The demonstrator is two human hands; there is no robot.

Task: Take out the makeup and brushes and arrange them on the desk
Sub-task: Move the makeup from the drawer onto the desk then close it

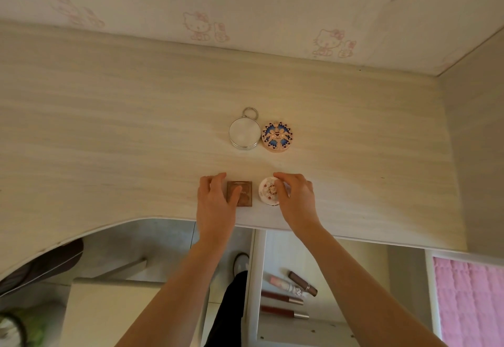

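On the pale wooden desk [109, 128] my left hand [215, 204] rests on a small brown square palette [245, 195], thumb across its top. Right beside it, my right hand [296, 200] holds a round white compact [268, 189] with a gold centre, fingers curled around its right side. Farther back two round items stand side by side, touching: a silver tin with a ring [244, 133] and a pink compact with a blue pattern [277, 136]. Below the desk edge, an open white drawer [275, 251] holds several lipstick and gloss tubes [289, 292].
A wall with cartoon cat wallpaper [245, 5] backs the desk, and a side panel [477, 142] closes it on the right. A pink quilted cloth [469, 303] lies at lower right. My leg and shoe [240, 264] show beneath the desk, with a white cabinet [131, 314] to the left.
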